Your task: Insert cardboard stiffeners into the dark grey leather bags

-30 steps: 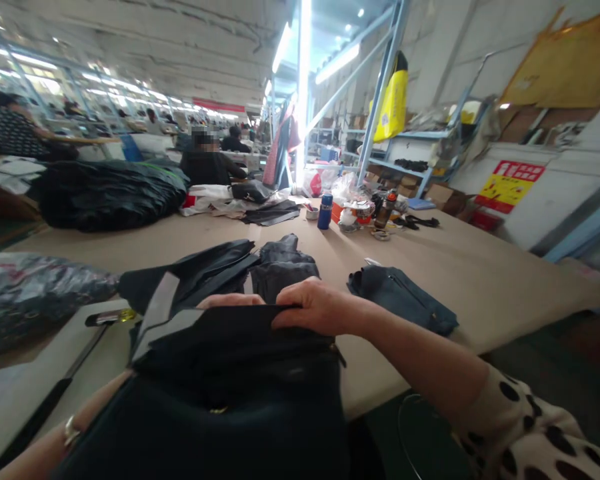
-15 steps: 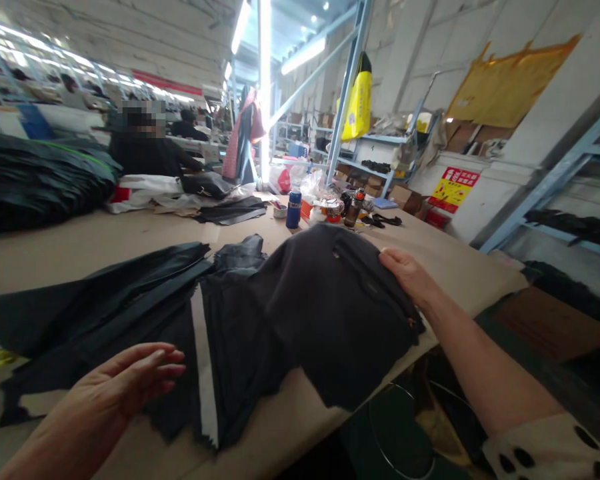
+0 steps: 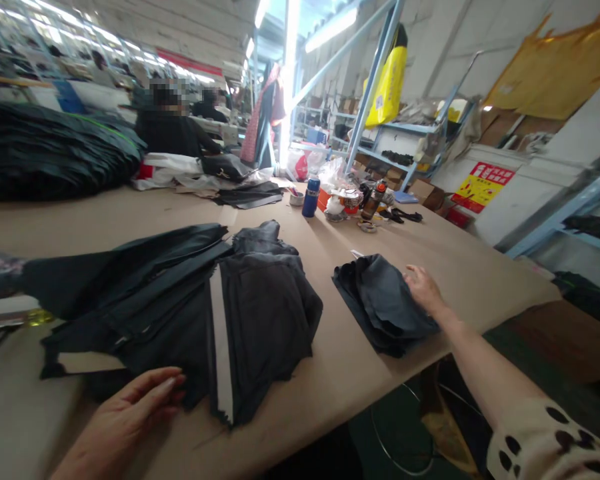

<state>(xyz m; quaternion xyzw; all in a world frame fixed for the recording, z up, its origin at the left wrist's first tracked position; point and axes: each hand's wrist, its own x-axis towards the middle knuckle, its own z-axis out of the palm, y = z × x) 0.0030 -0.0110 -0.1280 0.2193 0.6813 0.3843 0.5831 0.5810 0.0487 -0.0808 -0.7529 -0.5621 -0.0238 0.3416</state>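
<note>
A spread of dark cut fabric pieces (image 3: 155,293) covers the middle and left of the tabletop. Across it runs a pale strip (image 3: 223,353), beside more dark panels (image 3: 265,313). My left hand (image 3: 140,400) is open at the near edge of these pieces, fingers loosely stretched and nothing in them; whether it touches the cloth I cannot tell. To the right lies a separate pile of dark fabric (image 3: 380,307), its top piece rumpled. At that pile's right side is my right hand (image 3: 425,290), fingers apart and slightly bent, holding nothing visible.
Behind the fabric stand a blue bottle (image 3: 311,198), a brown bottle (image 3: 374,200) and a roll of tape (image 3: 367,227). A tall heap of dark cloth (image 3: 45,153) fills the back left. A seated person (image 3: 167,127) is beyond the brown-topped table (image 3: 300,387).
The dark piece with a zip, held up by my right hand, is now down on the right pile and let go. My left hand stays low. The view has shifted leftward.
</note>
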